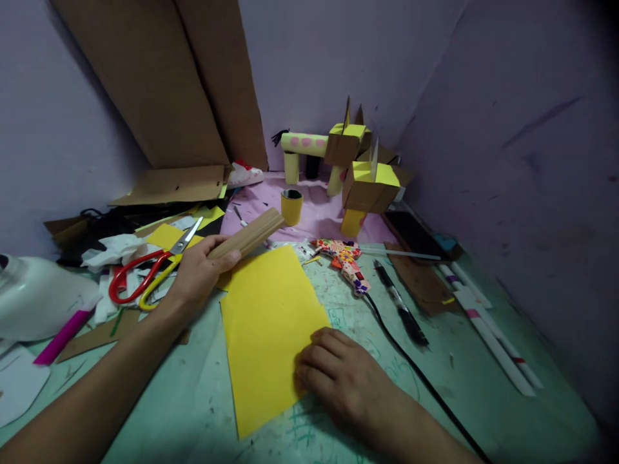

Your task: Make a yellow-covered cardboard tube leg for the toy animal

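Left hand clasps a cardboard roll; right hand, fingers loosely flat, pins yellow paper by the near edge of the desk. Slack pressure could let it skid.

Home craft corner: scissors, cardboard models, paper scraps.

The green table bears a yellow paper, scissors, a glue gun, a pen and cardboard scraps.

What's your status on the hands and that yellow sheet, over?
Left hand gripping brown roll. Right hand flat, pinning yellow sheet. Scissors left, glue gun right, both off the sheet.
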Tool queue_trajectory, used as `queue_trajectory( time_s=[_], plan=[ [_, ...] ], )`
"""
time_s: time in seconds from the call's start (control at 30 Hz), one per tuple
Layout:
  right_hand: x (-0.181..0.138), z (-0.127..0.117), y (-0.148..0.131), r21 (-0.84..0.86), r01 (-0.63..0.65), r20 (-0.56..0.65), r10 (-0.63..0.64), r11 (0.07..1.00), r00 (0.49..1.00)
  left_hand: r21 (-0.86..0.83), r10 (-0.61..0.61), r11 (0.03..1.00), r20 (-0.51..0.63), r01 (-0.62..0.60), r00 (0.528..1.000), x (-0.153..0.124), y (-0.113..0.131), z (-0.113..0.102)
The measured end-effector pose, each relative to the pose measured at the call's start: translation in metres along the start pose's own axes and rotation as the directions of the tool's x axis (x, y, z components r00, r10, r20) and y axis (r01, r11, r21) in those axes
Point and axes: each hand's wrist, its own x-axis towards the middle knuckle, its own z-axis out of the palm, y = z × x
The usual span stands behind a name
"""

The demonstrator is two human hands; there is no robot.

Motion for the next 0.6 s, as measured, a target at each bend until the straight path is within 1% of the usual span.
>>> queue_trajectory(
  time_s=[0.03, 0.07, 0.1, 0.13, 0.17, 0.2, 0.23, 0.3, 0.33, 0.4, 0.43, 0.5, 0.53, 0.57, 0.6],
  plan=[
    [0.000, 0.001, 0.000, 0.003, -0.025, -0.021, 0.025, 1.000, 0.999, -0.007, 0.003, 1.000, 0.003, -0.003, 1.000, -0.001, 0.001, 0.000],
    [0.000, 0.002, 0.000, 0.001, -0.092, -0.059, 0.092, 0.996, 0.994, -0.015, 0.007, 1.000, 0.009, -0.007, 1.000, -0.001, 0.002, 0.000],
    [0.000, 0.003, 0.000, -0.003, -0.198, -0.113, 0.196, 0.980, 0.974, -0.027, 0.007, 1.000, 0.016, -0.007, 1.000, -0.002, 0.002, 0.000],
    [0.001, 0.002, 0.002, 0.001, -0.327, -0.170, 0.322, 0.945, 0.931, -0.045, 0.003, 0.999, 0.023, -0.002, 1.000, -0.002, 0.002, 0.000],
    [0.003, 0.000, 0.003, 0.016, -0.456, -0.210, 0.449, 0.890, 0.869, -0.072, -0.008, 0.997, 0.029, 0.010, 1.000, -0.002, 0.001, 0.001],
    [0.007, -0.003, 0.006, 0.040, -0.566, -0.217, 0.560, 0.823, 0.799, -0.106, -0.024, 0.994, 0.034, 0.028, 0.999, -0.002, -0.001, 0.001],
    [0.011, -0.007, 0.009, 0.067, -0.650, -0.185, 0.649, 0.757, 0.738, -0.147, -0.046, 0.988, 0.040, 0.052, 0.998, -0.001, -0.003, 0.002],
    [0.025, -0.015, 0.017, 0.099, -0.758, -0.057, 0.764, 0.645, 0.643, -0.244, -0.097, 0.964, 0.053, 0.107, 0.994, 0.001, -0.008, 0.004],
    [0.033, -0.019, 0.022, 0.102, -0.798, 0.009, 0.802, 0.594, 0.598, -0.294, -0.124, 0.946, 0.066, 0.138, 0.990, 0.002, -0.010, 0.005],
    [0.048, -0.023, 0.032, 0.114, -0.857, 0.090, 0.853, 0.503, 0.513, -0.390, -0.168, 0.901, 0.094, 0.192, 0.981, 0.003, -0.012, 0.007],
    [0.054, -0.023, 0.036, 0.154, -0.870, 0.124, 0.865, 0.467, 0.486, -0.432, -0.184, 0.876, 0.109, 0.213, 0.977, 0.002, -0.012, 0.008],
    [0.061, -0.019, 0.040, 0.283, -0.865, 0.192, 0.860, 0.413, 0.473, -0.501, -0.201, 0.831, 0.138, 0.243, 0.970, 0.001, -0.012, 0.008],
    [0.063, -0.016, 0.039, 0.358, -0.845, 0.219, 0.845, 0.397, 0.489, -0.527, -0.204, 0.811, 0.150, 0.253, 0.967, 0.000, -0.011, 0.006],
    [0.062, -0.013, 0.036, 0.431, -0.807, 0.229, 0.816, 0.404, 0.531, -0.550, -0.204, 0.795, 0.157, 0.257, 0.966, 0.000, -0.010, 0.002],
    [0.061, -0.010, 0.031, 0.467, -0.776, 0.232, 0.789, 0.423, 0.569, -0.569, -0.204, 0.781, 0.156, 0.257, 0.967, 0.000, -0.008, -0.002]
  ],
)
